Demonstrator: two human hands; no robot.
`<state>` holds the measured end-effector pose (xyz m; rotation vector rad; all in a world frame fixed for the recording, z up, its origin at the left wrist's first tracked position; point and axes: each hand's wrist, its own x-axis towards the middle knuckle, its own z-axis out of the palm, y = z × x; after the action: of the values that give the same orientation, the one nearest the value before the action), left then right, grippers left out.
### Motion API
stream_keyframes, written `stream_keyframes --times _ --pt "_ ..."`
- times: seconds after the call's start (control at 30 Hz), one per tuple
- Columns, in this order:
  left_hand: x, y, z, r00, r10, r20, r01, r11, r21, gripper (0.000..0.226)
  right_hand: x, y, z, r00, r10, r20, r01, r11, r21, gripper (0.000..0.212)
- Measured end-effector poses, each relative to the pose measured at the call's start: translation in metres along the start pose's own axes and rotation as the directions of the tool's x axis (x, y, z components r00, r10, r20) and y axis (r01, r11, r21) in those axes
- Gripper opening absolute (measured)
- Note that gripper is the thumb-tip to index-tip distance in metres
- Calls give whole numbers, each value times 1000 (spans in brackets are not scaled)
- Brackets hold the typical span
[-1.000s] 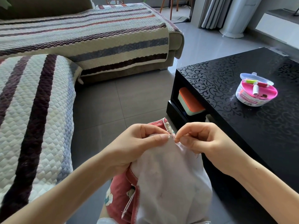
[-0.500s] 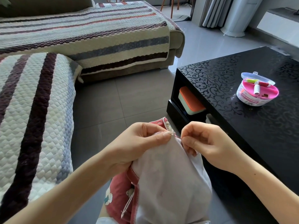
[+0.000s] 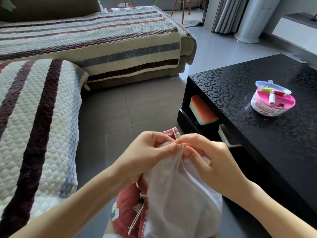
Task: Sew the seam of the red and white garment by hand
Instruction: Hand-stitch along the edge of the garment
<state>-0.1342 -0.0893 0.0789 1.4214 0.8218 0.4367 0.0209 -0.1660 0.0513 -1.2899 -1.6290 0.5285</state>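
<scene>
In the head view, the left hand is pinching the seam edge of the garment, which is lying over the lap. The right hand is pinching the needle at that edge, mid-stitch. Next, probably, comes pulling the thread through.

Soft daylight came from the top right, near the curtains, and the scene was bright and even. The floor there gleamed with pale glare, and the glossy black desk carried a dull sheen. Shadows were faint. The wide lens bowed the sofa at the left edge. The garment looked slightly soft, its white unclipped.
</scene>
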Motion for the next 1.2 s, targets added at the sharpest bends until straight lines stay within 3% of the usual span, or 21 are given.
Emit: stream_keyframes --times 0.07,0.13,0.2,0.27,0.4,0.53,0.67,0.8,0.9,0.93,1.0,1.07,1.13,1.2 --pt "0 -3 -1 1000 19 14 -19 1000 12 24 0 0 1 999 -8 -47 8 1000 -15 9" --pt "0 -3 0 999 35 18 -35 999 20 25 2 1 0 981 -122 -154 88 974 -208 14" --pt "0 -1 1 999 43 14 -43 999 18 21 6 -1 0 925 -303 -228 170 869 -464 15" --pt "0 0 1 998 57 -4 -56 996 70 18 7 -6 1 869 -451 -204 265 772 -578 9" --pt "0 2 -1 997 73 -22 -69 984 167 12 8 -2 3 818 -570 -71 411 667 -622 19" --pt "-1 7 1 999 35 12 -37 981 191 15 9 4 3 817 -575 -44 480 720 -501 18" --pt "2 10 3 999 41 0 -40 979 199 15 14 5 1 876 -464 -129 422 869 -258 13" --pt "10 -11 4 985 36 -168 32 923 385 15 22 -14 -8 888 -382 -255 376 924 -75 18" --pt "8 -17 5 993 -33 -117 65 958 280 17 37 -13 -15 963 -76 -257 152 945 290 10" --pt "8 -16 2 993 -52 -102 76 966 248 16 41 -10 -15 983 61 -175 28 883 468 8" --pt "8 -13 -3 995 -86 -57 95 978 186 9 47 -2 -16 952 298 69 -246 610 753 10" --pt "8 -11 -7 993 -119 -2 119 987 112 8 52 11 -23 873 428 236 -419 406 812 10" --pt "7 -10 -9 989 -146 38 143 988 65 8 61 31 -32 824 481 299 -501 375 780 9" --pt "4 -8 -9 984 -158 82 156 987 30 9 75 59 -38 809 538 236 -518 465 718 16"
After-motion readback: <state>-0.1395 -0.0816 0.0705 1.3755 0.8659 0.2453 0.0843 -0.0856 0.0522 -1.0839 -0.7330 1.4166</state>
